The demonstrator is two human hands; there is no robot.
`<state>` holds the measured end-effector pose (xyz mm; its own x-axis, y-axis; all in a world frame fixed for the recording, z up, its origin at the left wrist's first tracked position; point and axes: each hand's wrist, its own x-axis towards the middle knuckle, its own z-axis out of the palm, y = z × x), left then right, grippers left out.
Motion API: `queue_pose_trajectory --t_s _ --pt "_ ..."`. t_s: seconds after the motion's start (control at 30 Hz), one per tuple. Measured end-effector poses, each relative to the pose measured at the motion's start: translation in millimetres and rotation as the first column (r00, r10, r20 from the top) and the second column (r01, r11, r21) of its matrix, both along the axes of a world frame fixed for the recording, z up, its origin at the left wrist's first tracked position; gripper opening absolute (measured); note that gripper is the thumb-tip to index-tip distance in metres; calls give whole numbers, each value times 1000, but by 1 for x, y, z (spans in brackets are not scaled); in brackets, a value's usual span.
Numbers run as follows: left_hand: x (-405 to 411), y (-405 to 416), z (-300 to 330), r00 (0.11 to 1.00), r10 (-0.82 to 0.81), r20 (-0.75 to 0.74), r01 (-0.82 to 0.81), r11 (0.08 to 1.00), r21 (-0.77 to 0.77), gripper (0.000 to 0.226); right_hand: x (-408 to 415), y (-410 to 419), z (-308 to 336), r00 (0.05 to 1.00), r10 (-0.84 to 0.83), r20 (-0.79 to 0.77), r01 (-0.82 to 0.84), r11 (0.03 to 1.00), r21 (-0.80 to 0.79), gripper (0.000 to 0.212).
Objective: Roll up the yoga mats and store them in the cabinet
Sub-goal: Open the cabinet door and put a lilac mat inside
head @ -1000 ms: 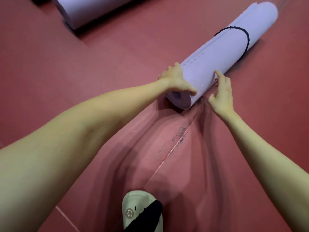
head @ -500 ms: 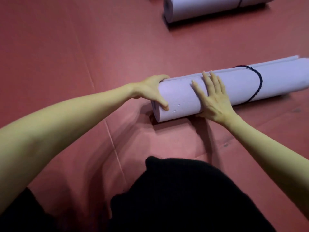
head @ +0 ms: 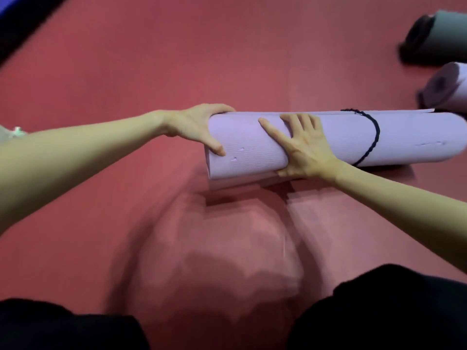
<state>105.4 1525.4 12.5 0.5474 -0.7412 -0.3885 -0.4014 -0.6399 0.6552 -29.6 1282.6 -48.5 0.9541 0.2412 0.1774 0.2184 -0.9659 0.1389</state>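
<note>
Head view. The rolled lilac mat (head: pixel 328 140) lies crosswise in front of you on the red floor (head: pixel 151 59), its long axis running left to right, its right end cut off by the frame edge. A dark cord (head: pixel 373 137) loops around the roll toward its right part.

Your left hand (head: pixel 199 125) clasps the roll's left end: fingers curl over the far top edge, thumb presses on the near face. Your right hand (head: pixel 303 147) lies on the roll just right of the left hand and left of the cord, fingers stretched over the top, thumb (head: pixel 271 128) pointing left along the surface, the heel of the hand at the roll's lower edge. You cannot tell whether the roll rests fully on the floor; the zone under its left end is blurred.

At the far right, a second lilac roll (head: pixel 447 89) lies just behind the first, end face toward you. Behind that, a grey-green roll (head: pixel 439 39) lies near the top corner.

Your dark-clothed legs (head: pixel 379 311) fill the bottom edge.
</note>
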Motion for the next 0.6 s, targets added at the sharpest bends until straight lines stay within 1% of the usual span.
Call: queue_pose_trajectory --t_s 0.07,0.1,0.13,0.17,0.2,0.27,0.33,0.4,0.47,0.5,0.6 --pt "4 61 -4 991 130 -15 -130 991 -43 104 28 43 9 996 90 -6 -90 996 -17 109" --pt "3 88 -7 975 218 -32 -220 971 -98 106 40 64 14 992 123 -5 -123 992 -23 109" --pt "-2 116 -12 946 321 -49 -324 929 -176 108 52 87 18 988 157 -6 -157 987 -27 111" --pt "-9 145 -17 902 426 -64 -427 863 -270 107 64 112 22 982 188 -13 -188 982 -26 113" --pt "-17 172 -24 849 523 -80 -513 779 -361 105 74 137 26 976 216 -26 -217 976 -22 115" --pt "-35 223 -38 740 661 -123 -628 615 -477 96 89 191 34 957 282 -67 -284 959 -10 119" --pt "-51 272 -48 620 754 -218 -725 443 -528 83 99 246 37 927 357 -117 -360 933 0 123" --pt "-68 315 -51 471 825 -313 -805 256 -536 77 104 298 36 885 434 -168 -441 898 1 127" --pt "-88 349 -52 330 862 -385 -828 68 -557 77 107 343 35 839 499 -218 -512 859 -5 129" --pt "-97 365 -53 278 861 -425 -824 -13 -566 75 108 364 36 816 529 -233 -546 838 -11 129" --pt "-118 407 -49 169 826 -538 -808 -197 -556 65 112 417 45 754 603 -259 -630 776 -26 129"
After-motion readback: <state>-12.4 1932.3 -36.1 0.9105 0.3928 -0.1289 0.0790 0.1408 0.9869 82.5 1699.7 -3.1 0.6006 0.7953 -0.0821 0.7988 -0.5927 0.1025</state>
